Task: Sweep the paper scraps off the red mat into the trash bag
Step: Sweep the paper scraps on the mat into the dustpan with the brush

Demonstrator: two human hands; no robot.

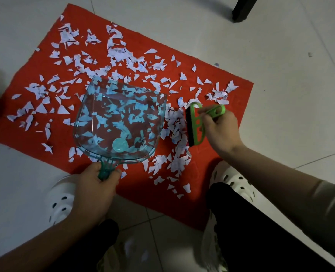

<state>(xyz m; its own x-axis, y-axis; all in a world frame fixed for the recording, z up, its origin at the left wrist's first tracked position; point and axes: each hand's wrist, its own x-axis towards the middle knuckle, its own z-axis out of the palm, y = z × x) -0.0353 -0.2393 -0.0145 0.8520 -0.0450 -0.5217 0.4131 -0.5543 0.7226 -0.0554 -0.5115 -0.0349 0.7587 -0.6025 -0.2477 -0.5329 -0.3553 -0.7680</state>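
Right hand closed around green brush, left hand gripping clear teal dustpan handle; heaped paper scraps on red mat, between brush and dustpan, left of brush; trash bag unseen

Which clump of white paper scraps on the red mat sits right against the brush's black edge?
The dense pile of white paper scraps between the clear teal dustpan and the green handheld brush; other scraps lie scattered farther away.
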